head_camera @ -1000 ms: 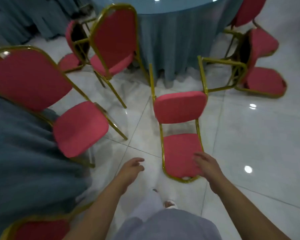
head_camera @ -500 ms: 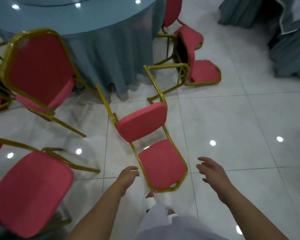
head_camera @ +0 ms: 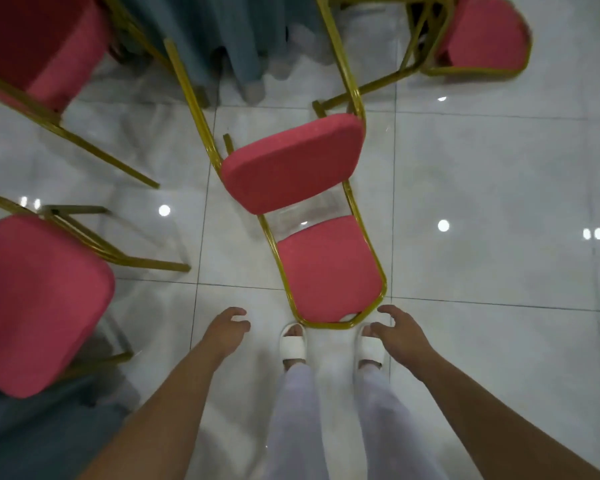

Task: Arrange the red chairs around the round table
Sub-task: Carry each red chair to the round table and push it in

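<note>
A red chair with a gold frame lies on its back on the white floor, its backrest top touching my feet and its legs pointing toward the round table's blue cloth. My left hand hovers open to the left of the backrest's top edge, a little apart from it. To the right of that edge is my right hand, also open, with the fingertips close to the frame. Neither hand holds anything.
A tilted red chair is at the top left and another red chair stands at the left beside grey-blue cloth. A fallen red chair lies at the top right. Bare tiles stretch to the right.
The view has tipped down and come closer to the lying chair. My right hand came off the backrest, and both hands now sit low on either side of its top edge.
</note>
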Motion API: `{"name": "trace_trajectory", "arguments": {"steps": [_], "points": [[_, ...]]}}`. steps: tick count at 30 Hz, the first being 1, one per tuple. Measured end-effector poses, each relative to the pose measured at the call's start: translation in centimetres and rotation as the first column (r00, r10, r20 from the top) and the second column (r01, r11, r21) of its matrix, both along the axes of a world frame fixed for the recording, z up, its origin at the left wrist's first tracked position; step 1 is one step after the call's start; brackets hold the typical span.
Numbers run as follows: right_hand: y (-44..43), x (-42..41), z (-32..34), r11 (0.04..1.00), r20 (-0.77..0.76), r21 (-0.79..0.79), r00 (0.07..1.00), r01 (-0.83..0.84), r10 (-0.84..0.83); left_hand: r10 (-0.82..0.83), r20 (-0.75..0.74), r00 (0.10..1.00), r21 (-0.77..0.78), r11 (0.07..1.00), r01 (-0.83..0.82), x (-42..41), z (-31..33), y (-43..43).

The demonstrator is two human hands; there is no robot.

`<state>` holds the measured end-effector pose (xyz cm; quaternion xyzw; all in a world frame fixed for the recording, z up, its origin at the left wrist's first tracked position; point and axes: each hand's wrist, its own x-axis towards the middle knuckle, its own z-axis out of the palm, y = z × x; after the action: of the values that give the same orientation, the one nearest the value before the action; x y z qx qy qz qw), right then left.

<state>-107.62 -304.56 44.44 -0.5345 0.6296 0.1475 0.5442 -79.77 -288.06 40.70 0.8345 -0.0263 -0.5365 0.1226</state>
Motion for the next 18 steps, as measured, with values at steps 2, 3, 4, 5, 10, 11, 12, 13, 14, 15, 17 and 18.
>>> {"name": "trace_trajectory", "arguments": {"steps": [2,3,4,5,10,11,12,13,14,15,17,18], "points": [[-0.9,0.0,-5.8,0.995,-0.068,0.025,0.993,-0.096,0.097,-0.003,-0.017,1.000,0.020,1.000,0.004,-1.0,-5.3,-0.1],[-1.6,-0.1,-8.8,0.992,-0.101,0.034,0.987,-0.123,0.126,-0.010,-0.036,0.999,0.027,1.000,0.011,-1.7,-8.1,-0.3],[-2.2,-0.2,-11.8,0.993,-0.124,0.036,0.985,-0.114,0.117,-0.025,-0.062,0.998,0.034,0.999,0.027,-2.3,-11.0,-0.4],[-2.9,-0.4,-14.7,0.996,-0.137,0.038,0.987,-0.082,0.086,-0.037,-0.091,0.995,0.044,0.998,0.041,-2.9,-14.0,-0.4],[-6.1,-1.7,-28.6,0.946,-0.202,0.119,0.940,0.302,-0.274,0.040,-0.120,0.992,0.070,0.997,-0.032,-5.6,-27.8,-1.1],[-6.5,-2.0,-31.1,0.930,-0.208,0.137,0.928,0.340,-0.308,0.085,-0.123,0.989,0.065,0.995,-0.077,-6.0,-30.2,-1.3],[-6.9,-2.5,-33.6,0.922,-0.213,0.142,0.921,0.359,-0.326,0.142,-0.134,0.981,0.058,0.989,-0.135,-6.4,-32.5,-1.6],[-7.3,-3.1,-36.0,0.921,-0.216,0.131,0.917,0.368,-0.335,0.211,-0.146,0.966,0.053,0.977,-0.206,-6.6,-34.7,-1.8],[-7.6,-3.7,-38.3,0.921,-0.222,0.111,0.913,0.372,-0.342,0.287,-0.155,0.945,0.052,0.958,-0.282,-6.8,-36.8,-2.0],[-7.9,-4.3,-40.4,0.921,-0.228,0.089,0.908,0.379,-0.352,0.356,-0.163,0.920,0.056,0.934,-0.352,-6.9,-38.8,-2.0],[-8.7,-5.4,-44.1,0.908,-0.218,0.058,0.893,0.415,-0.394,0.462,-0.192,0.866,0.072,0.886,-0.457,-6.9,-42.4,-2.0],[-9.2,-5.9,-45.7,0.898,-0.206,0.057,0.885,0.436,-0.417,0.494,-0.220,0.841,0.085,0.869,-0.488,-6.9,-44.0,-1.9]]}}
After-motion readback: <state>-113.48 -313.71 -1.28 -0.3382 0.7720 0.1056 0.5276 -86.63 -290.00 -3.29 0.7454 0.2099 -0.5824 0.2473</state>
